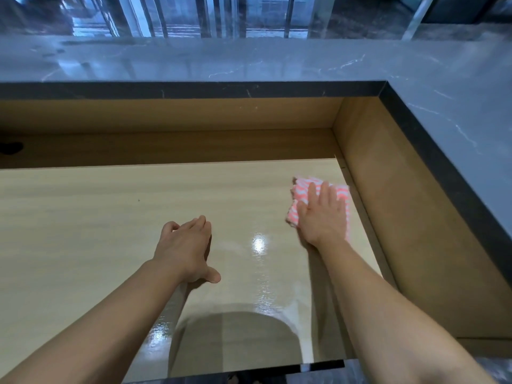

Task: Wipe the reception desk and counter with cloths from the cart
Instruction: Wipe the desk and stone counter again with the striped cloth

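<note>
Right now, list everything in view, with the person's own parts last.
desk surface: one, pale wood, low centre, glossy near the front.
side panels: brown wood, behind and right of the desk.
counter: one, grey veined stone with dark edge, raised along the back and right.
cable hole: one, dark, far left back panel.
cloth: one, pink and white, right rear of the desk.
left hand: bare, empty, on the desk.
right hand: flat, pressing the cloth.

- Worn on the head, looking forward and steeply down at the pale worktop, close above it.
- Marble counter at 12 o'clock, wrapping round to 3.
</note>
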`<act>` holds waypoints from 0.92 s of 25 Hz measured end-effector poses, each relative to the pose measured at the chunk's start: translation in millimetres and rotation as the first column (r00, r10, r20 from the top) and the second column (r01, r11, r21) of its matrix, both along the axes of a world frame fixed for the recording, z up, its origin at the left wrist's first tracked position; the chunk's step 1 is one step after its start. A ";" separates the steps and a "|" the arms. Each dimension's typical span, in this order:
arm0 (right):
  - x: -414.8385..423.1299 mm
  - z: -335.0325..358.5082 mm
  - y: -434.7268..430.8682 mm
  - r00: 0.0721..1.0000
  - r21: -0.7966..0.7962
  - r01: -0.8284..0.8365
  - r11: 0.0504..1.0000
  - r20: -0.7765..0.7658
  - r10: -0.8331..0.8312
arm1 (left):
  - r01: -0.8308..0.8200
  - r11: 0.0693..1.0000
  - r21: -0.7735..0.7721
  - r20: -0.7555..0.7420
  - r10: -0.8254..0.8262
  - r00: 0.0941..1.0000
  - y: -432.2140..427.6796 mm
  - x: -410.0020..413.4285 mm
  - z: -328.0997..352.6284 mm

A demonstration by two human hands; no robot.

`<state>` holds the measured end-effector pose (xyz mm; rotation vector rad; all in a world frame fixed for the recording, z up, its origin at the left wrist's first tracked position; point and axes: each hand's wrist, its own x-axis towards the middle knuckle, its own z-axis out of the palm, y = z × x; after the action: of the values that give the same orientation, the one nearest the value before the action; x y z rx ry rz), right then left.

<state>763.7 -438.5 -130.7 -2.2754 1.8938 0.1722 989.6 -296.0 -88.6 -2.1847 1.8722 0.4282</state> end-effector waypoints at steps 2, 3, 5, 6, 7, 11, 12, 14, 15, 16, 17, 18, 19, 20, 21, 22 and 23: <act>35.1 -2.5 25.0 0.997 -0.013 -0.078 0.997 0.013 0.078 | -0.004 1.000 0.003 -0.006 0.004 1.000 -0.7 0.0 0.6; 53.3 -3.0 40.6 0.991 -0.022 -0.126 0.992 0.030 0.127 | -0.005 1.000 0.009 -0.007 0.005 1.000 -0.8 0.0 0.1; 86.3 -2.8 71.7 0.969 -0.013 -0.238 0.971 0.071 0.238 | -0.008 1.000 0.011 -0.014 0.008 1.000 -0.6 0.2 -0.7; 98.4 -3.4 85.6 0.951 0.003 -0.297 0.955 0.087 0.296 | -0.010 1.000 0.013 -0.016 0.010 1.000 -0.8 -0.3 -0.7; 106.4 -3.3 96.1 0.934 0.016 -0.348 0.937 0.094 0.345 | -0.013 1.000 0.016 -0.018 0.013 1.000 -1.0 -0.9 0.0; 90.8 -0.4 95.5 0.893 0.000 -0.440 0.898 0.102 0.438 | -0.027 0.998 0.052 0.001 0.027 1.000 -1.3 -4.2 2.6; 78.4 -0.3 90.4 0.899 -0.015 -0.429 0.903 0.094 0.429 | -0.030 0.997 0.067 0.016 0.029 0.999 -2.1 -4.6 2.6; 48.1 -2.1 76.8 0.928 -0.033 -0.363 0.931 0.077 0.364 | -0.041 0.995 0.088 0.035 0.038 0.999 -3.8 -4.7 1.8; 30.7 -2.6 68.5 0.946 -0.038 -0.316 0.948 0.068 0.318 | -0.049 0.994 0.097 0.035 0.046 0.998 -3.9 -5.3 1.9; 11.9 -3.8 59.4 0.962 -0.040 -0.264 0.964 0.058 0.266 | -0.050 0.993 0.103 0.035 0.047 0.998 -4.0 -5.9 2.4; -7.3 -3.5 51.2 0.977 -0.048 -0.206 0.977 0.047 0.208 | -0.046 0.994 0.104 0.034 0.043 0.999 -4.0 -6.0 3.0; -26.3 -2.7 43.8 0.987 -0.062 -0.156 0.986 0.026 0.158 | -0.043 0.994 0.104 0.033 0.040 0.999 -4.1 -6.1 3.1; -43.2 -1.5 36.7 0.992 -0.082 -0.123 0.989 -0.004 0.123 | -0.041 0.994 0.100 0.031 0.038 0.999 -4.3 -5.9 3.1; -56.3 -0.4 31.5 0.994 -0.089 -0.103 0.991 -0.029 0.101 | -0.039 0.994 0.098 0.031 0.036 0.999 -3.9 -5.5 2.9; -63.8 0.8 28.7 0.996 -0.084 -0.087 0.993 -0.034 0.084 | -0.034 0.995 0.094 0.031 0.032 0.999 -3.4 -5.0 2.6; -65.2 0.8 28.9 0.998 -0.077 -0.059 0.995 -0.027 0.057 | -0.031 0.995 0.091 0.029 0.028 0.999 -3.0 -4.4 2.3; -61.5 0.4 31.5 1.000 -0.072 -0.017 0.997 -0.012 0.016 | -0.025 0.996 0.088 0.027 0.022 0.999 -3.0 -4.2 2.1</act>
<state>702.2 -407.0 -130.3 -2.3418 1.9173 0.1215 985.4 -299.0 -86.4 -2.1464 1.7808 0.4757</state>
